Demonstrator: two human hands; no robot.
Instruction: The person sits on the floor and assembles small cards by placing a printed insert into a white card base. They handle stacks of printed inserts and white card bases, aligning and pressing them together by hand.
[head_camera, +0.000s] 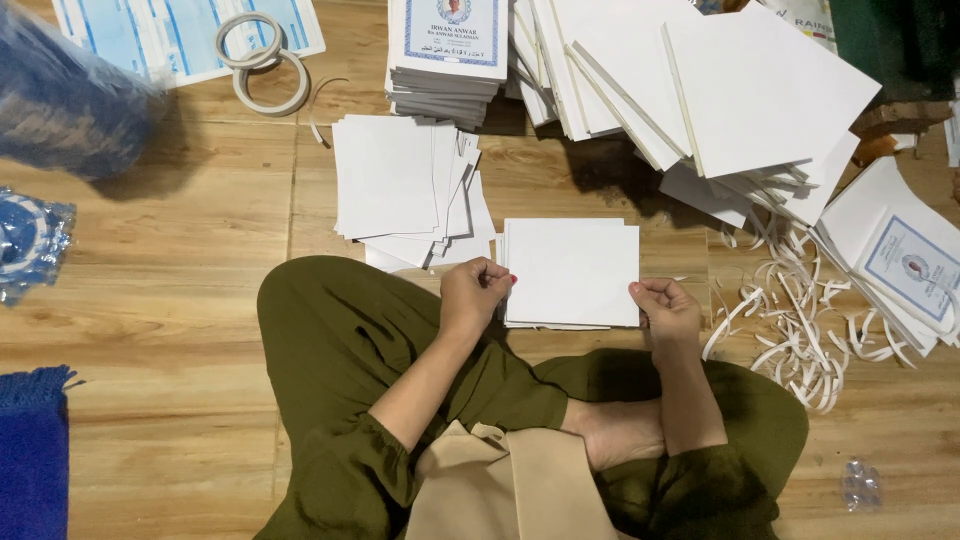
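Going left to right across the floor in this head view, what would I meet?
Blue cloth → tape rings → loose white sheets → left hand → small white stack → right hand → paper strips → printed booklets.

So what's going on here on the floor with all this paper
A person in olive-green clothes sits cross-legged on a wooden floor, gripping a small stack of white sheets by its two lower corners, left hand on one side and right hand on the other. A looser pile of white sheets lies just beyond it, with larger fanned stacks and a stack of blue-bordered printed booklets farther back. Curled white paper strips litter the floor on the right, and two tape rolls lie at the upper left.
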